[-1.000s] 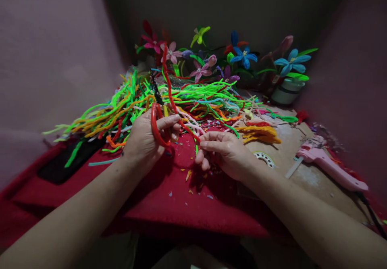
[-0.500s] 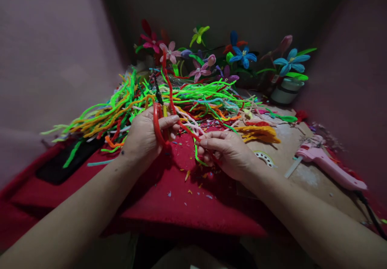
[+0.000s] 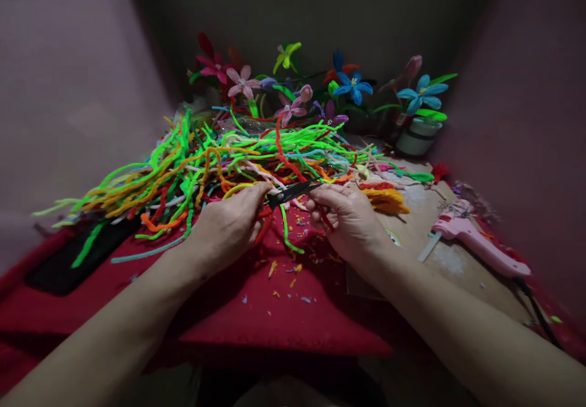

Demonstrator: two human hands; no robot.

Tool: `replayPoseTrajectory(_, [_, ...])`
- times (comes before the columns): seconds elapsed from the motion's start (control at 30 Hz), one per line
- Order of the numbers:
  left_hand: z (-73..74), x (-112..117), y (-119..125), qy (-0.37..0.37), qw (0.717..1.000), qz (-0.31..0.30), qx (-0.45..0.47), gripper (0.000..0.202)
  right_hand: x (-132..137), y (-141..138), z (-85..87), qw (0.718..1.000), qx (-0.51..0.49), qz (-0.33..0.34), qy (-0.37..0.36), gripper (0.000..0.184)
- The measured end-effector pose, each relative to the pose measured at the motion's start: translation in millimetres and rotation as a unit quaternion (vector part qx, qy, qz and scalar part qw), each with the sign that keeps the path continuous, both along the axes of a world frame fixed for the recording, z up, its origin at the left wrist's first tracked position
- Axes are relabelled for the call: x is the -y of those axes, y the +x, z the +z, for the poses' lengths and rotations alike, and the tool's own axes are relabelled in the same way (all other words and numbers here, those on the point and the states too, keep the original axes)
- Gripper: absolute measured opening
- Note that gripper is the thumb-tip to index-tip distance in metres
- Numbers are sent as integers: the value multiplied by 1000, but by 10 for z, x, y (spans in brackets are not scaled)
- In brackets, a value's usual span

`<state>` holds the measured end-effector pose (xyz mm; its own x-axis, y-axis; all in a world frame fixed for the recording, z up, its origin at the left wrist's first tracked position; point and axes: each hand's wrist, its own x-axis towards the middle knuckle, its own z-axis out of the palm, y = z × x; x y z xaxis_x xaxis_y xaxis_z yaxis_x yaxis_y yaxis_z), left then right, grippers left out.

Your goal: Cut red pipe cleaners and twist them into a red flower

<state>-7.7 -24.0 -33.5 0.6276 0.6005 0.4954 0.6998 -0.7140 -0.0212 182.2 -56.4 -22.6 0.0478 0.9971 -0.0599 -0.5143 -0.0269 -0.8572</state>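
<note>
My left hand (image 3: 229, 227) is closed round a pair of scissors with red handles. Its dark blades (image 3: 293, 192) point right, toward my right hand. My right hand (image 3: 350, 221) is pinched on a red pipe cleaner (image 3: 284, 157) that curves up and back over the pile. The blade tips lie close to my right fingertips, just over that red pipe cleaner. A short green piece (image 3: 287, 236) lies on the red cloth (image 3: 256, 309) between my hands. Small coloured clippings are scattered below them.
A big pile of green, orange and red pipe cleaners (image 3: 192, 157) spreads across the back left. Pipe-cleaner flowers (image 3: 352, 86) stand behind it, beside a white pot (image 3: 416, 138). A pink glue gun (image 3: 476, 245) lies on cardboard at the right, an orange bundle (image 3: 387, 199) nearer.
My left hand has tipped the scissors from upright to lying flat, blades now pointing at my right hand. The red pipe cleaner's free end has dropped lower and to the right.
</note>
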Motion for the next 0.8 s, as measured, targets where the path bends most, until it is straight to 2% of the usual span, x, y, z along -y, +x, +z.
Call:
replayPoseTrajectory(0.17, [-10, -10, 9, 20, 999, 19, -22, 40, 9, 10, 25, 1000, 6, -11, 2, 8])
replayPoseTrajectory(0.5, [-21, 0, -8, 89, 993, 48, -66, 42, 1, 22, -3, 999, 9, -33, 13, 13])
replayPoseTrajectory(0.8, [-48, 3, -9, 90, 990, 60, -93, 40, -8, 34, -15, 1000, 10, -24, 14, 11])
